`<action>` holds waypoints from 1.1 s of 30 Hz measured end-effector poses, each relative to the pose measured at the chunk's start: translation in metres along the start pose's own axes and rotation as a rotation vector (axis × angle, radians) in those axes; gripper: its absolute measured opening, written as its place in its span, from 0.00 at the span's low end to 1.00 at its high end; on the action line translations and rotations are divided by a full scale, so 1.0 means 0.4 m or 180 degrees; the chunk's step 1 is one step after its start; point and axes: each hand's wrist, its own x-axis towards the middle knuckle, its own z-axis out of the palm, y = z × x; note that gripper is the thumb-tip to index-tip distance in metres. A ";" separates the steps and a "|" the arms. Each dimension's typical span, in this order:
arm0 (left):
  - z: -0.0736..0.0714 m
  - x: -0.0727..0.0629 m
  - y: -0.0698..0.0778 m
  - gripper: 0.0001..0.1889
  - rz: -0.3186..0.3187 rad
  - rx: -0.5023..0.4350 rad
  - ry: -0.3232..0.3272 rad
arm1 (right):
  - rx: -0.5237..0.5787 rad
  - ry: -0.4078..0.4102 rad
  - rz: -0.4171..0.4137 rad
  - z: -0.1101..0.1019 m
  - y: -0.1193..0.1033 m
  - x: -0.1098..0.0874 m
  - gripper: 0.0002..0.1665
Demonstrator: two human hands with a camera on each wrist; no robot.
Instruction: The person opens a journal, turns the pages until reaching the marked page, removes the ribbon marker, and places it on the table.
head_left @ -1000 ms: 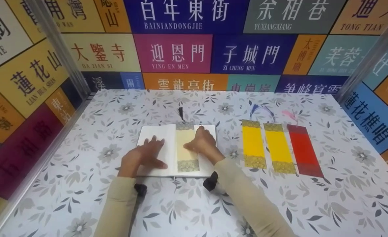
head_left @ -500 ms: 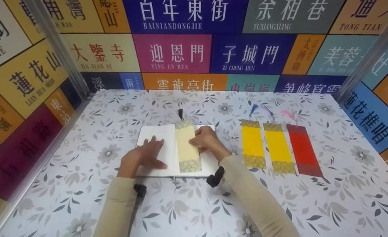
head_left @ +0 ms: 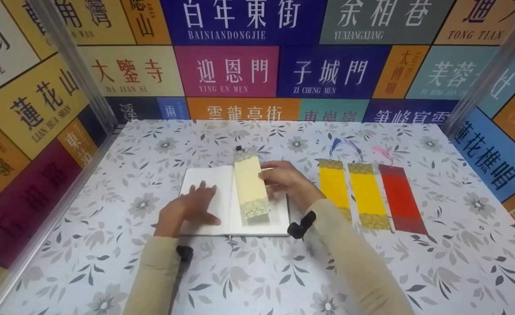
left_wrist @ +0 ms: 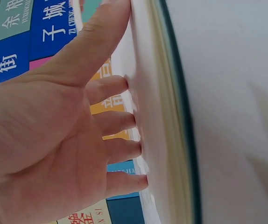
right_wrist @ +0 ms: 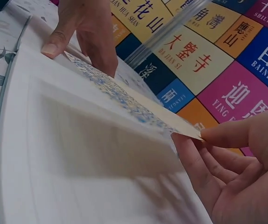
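Observation:
A notebook (head_left: 200, 176) lies spread on the table with blank white pages. My left hand (head_left: 192, 206) rests on its left page, fingers spread; in the left wrist view the fingertips of this hand (left_wrist: 54, 135) touch the paper. Between thumb and fingers, my right hand (head_left: 286, 178) pinches the right long edge of a cream bookmark (head_left: 252, 179) with patterned gold end bands. The bookmark is lifted off the right page and tilted, casting a shadow there in the right wrist view. A black tassel (head_left: 239, 149) shows at its far end.
Two yellow bookmarks (head_left: 368, 194) and a red bookmark (head_left: 401, 197) lie in a row to the right, with blue-purple and pink tassels. My right forearm partly covers the nearest yellow one. A flower-patterned cloth covers the table; a wall of coloured signs (head_left: 227, 72) stands behind.
My right hand has raised the cream bookmark from the page and tilted it, shifting slightly right. Less of its tassel shows. My left hand has stayed in place.

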 end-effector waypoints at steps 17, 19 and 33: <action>0.000 0.004 0.007 0.53 -0.0152 -0.0024 -0.0043 | -0.0257 0.0289 -0.0129 -0.221 -0.068 -0.057 0.30; -0.001 0.005 0.008 0.53 -0.0169 -0.0021 -0.0048 | -0.0298 0.0348 -0.0121 -0.259 -0.066 -0.065 0.30; -0.007 -0.002 -0.001 0.52 -0.0070 -0.0028 -0.0050 | -0.0369 0.0888 0.0231 -0.465 -0.060 -0.137 0.34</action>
